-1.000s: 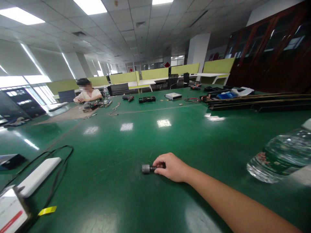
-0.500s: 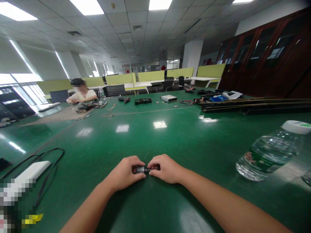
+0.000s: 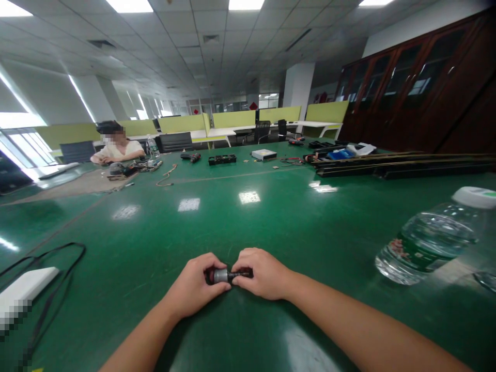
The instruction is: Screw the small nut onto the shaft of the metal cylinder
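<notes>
A small cylindrical part, silver in the middle with dark ends, lies between my hands just over the green table. My left hand is closed round its left end, thumb below and fingers above. A thin dark ribbed shaft sticks out to the right of the silver section. My right hand pinches this shaft, its fingertips close to those of the left. Whether the shaft and the cylinder are one piece cannot be made out.
A water bottle leans at the right. At the left lie a white box and a black cable. Farther back are a power drill, a silver drive, black rails and a seated person.
The view has shifted slightly to the right. The fingers have moved a little on the part, and more of its silver section and dark shaft shows.
</notes>
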Action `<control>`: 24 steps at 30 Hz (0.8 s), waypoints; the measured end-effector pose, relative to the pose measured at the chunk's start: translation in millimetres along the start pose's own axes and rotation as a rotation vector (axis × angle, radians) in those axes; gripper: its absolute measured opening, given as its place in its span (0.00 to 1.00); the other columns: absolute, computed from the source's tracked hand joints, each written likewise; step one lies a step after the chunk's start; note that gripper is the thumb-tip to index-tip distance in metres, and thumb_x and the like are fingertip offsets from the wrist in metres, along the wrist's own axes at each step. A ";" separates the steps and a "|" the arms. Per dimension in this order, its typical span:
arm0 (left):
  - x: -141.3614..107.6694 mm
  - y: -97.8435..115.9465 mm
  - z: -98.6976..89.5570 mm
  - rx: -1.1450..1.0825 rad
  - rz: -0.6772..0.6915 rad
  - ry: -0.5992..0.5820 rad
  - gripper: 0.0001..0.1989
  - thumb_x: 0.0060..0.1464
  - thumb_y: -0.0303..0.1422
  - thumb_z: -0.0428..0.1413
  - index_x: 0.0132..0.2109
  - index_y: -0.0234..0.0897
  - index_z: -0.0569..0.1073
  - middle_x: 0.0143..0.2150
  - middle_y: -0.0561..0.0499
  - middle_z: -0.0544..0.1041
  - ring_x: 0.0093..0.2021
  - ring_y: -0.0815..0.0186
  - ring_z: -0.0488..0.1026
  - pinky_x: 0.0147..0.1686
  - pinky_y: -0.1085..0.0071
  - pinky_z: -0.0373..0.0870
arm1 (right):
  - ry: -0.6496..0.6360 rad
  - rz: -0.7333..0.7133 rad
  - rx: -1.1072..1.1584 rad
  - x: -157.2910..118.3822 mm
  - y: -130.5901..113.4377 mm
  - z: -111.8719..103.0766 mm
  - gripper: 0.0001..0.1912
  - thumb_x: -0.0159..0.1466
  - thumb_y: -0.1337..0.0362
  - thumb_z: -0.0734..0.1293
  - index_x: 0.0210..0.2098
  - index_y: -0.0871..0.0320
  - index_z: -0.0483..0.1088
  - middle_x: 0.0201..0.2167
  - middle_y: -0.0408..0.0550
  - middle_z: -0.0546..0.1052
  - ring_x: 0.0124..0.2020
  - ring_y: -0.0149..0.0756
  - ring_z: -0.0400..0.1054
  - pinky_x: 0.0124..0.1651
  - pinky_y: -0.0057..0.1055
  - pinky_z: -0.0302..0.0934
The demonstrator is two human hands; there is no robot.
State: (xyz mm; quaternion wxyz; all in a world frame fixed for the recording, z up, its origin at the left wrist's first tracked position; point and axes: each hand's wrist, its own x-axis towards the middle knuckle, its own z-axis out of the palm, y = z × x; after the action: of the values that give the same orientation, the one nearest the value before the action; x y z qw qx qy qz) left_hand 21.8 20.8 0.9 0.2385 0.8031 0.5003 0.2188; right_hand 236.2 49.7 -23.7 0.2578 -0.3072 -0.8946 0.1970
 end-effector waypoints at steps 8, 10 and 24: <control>-1.1 -1.9 0.3 -0.031 -0.001 0.004 0.10 0.47 0.32 0.64 0.38 0.36 0.76 0.33 0.52 0.74 0.34 0.64 0.71 0.33 0.72 0.63 | 0.012 -0.003 -0.008 -2.1 -1.2 -2.4 0.06 0.58 0.64 0.70 0.34 0.58 0.76 0.28 0.44 0.74 0.32 0.34 0.66 0.37 0.29 0.57; -1.6 -2.3 0.1 -0.031 0.000 0.004 0.10 0.47 0.31 0.64 0.38 0.36 0.76 0.33 0.52 0.74 0.33 0.64 0.71 0.33 0.72 0.63 | 0.016 -0.011 -0.019 -2.5 -1.3 -3.0 0.06 0.57 0.63 0.71 0.34 0.57 0.75 0.28 0.44 0.75 0.33 0.34 0.66 0.39 0.30 0.57; -2.4 -1.1 -0.3 -0.033 -0.002 0.006 0.10 0.48 0.34 0.64 0.39 0.36 0.76 0.32 0.53 0.74 0.32 0.65 0.70 0.32 0.72 0.63 | 0.026 0.054 -0.024 -4.1 5.3 -10.5 0.05 0.53 0.64 0.73 0.28 0.57 0.74 0.24 0.40 0.74 0.29 0.31 0.66 0.39 0.30 0.56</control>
State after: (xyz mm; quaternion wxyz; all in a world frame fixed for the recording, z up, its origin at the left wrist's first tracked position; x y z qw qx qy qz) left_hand 19.9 19.1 0.2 0.2504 0.7979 0.4981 0.2293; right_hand 247.5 53.0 -19.5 0.2604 -0.3366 -0.8849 0.1892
